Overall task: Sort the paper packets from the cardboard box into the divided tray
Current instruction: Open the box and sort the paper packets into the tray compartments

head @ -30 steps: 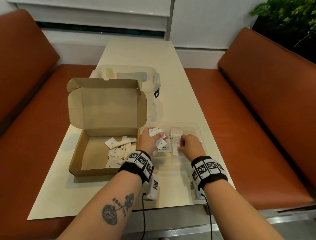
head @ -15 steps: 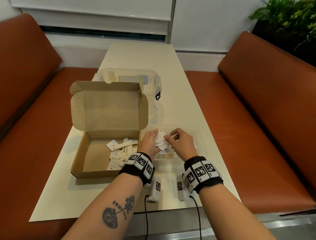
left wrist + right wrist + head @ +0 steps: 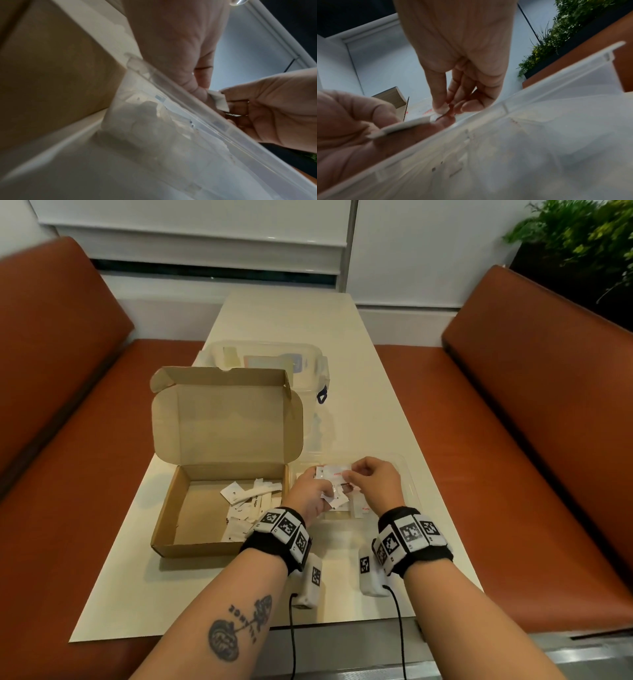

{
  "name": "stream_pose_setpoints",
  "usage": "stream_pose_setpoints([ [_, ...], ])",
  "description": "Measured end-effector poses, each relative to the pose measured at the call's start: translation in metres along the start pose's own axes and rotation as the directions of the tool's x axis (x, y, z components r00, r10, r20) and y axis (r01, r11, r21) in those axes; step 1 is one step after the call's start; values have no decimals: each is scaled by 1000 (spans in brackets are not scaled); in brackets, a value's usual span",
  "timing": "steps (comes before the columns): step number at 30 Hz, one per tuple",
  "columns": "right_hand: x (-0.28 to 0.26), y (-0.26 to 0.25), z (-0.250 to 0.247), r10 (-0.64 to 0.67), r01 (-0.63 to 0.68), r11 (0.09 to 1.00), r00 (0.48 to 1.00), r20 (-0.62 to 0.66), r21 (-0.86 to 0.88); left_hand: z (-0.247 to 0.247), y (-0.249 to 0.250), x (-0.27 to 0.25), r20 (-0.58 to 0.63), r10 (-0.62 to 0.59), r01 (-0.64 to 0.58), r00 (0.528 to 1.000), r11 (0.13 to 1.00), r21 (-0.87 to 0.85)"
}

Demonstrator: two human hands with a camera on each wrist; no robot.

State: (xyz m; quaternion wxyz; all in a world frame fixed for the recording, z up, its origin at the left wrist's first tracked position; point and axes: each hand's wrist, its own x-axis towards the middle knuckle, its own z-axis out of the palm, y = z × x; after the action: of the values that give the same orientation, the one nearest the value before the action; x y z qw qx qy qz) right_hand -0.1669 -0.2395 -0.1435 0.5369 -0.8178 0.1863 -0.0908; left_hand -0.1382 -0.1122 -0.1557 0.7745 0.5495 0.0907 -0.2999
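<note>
My left hand (image 3: 310, 493) grips a packet stack (image 3: 334, 486); right hand (image 3: 373, 486), at its 3 o'clock, pinches the top packet (image 3: 337, 473) over the tray (image 3: 409, 491).

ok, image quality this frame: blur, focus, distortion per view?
Head view: mostly sharp, wide-angle bending at the edges, plant smeared. Left wrist view: soft, tray hazy. Right wrist view: right hand fairly clear, tray wall blurred.

The head view looks forward and down along the bench (image 3: 287, 323) from above. Each wrist view sits very close, low beside the clear divided tray (image 3: 214, 155), looking up along its hand; both share the tray's rim and the opposite hand.
</note>
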Motion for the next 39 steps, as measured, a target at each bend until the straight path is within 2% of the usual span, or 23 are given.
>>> stream_pose_setpoints([
  [4, 4, -2, -14, -7, 9, 1000, 999, -45, 29, 0, 0, 3, -68, 22, -25, 997, 999, -44],
  [8, 8, -4, -33, -24, 28, 998, 997, 73, -54, 0, 3, 2, -65, 58, -67, 996, 987, -148],
  [10, 8, -5, -38, -9, 32, 990, 985, 173, -134, 5, 3, 1, -46, 76, -80, 996, 991, -108],
  [12, 8, -7, -39, 8, 38, 983, 969, 246, -180, 9, 0, 1, -32, 115, -114, 993, 993, 31],
  [15, 5, -8, -36, -2, 46, 985, 968, 252, -168, 13, -3, -1, -46, 167, -154, 985, 966, 206],
  [18, 2, -4, -33, 42, -18, 994, 977, 209, -111, 11, -4, -1, -92, 182, -163, 979, 968, 190],
  [21, -2, 0, -32, 136, -133, 991, 958, 251, -30, 10, -5, -1, -122, 212, -190, 970, 967, 171],
  [23, -2, 2, -33, 115, -109, 993, 965, 237, -39, 9, -7, 0, -122, 212, -194, 970, 971, 142],
  [27, 6, 1, -41, 20, 13, 966, 992, 123, -258, 4, -9, 1, -107, 152, -157, 983, 986, -48],
  [31, 12, 3, -45, 21, 90, 848, 979, 203, -523, 0, -5, 3, -92, 112, -133, 989, 956, -263],
  [35, 11, 10, -35, 64, 132, 736, 963, 262, -664, 0, -4, 1, -78, 107, -126, 991, 945, -301],
  [39, 10, 16, -26, 71, 167, 694, 952, 297, -701, 0, -7, 2, -76, 117, -134, 990, 948, -290],
])
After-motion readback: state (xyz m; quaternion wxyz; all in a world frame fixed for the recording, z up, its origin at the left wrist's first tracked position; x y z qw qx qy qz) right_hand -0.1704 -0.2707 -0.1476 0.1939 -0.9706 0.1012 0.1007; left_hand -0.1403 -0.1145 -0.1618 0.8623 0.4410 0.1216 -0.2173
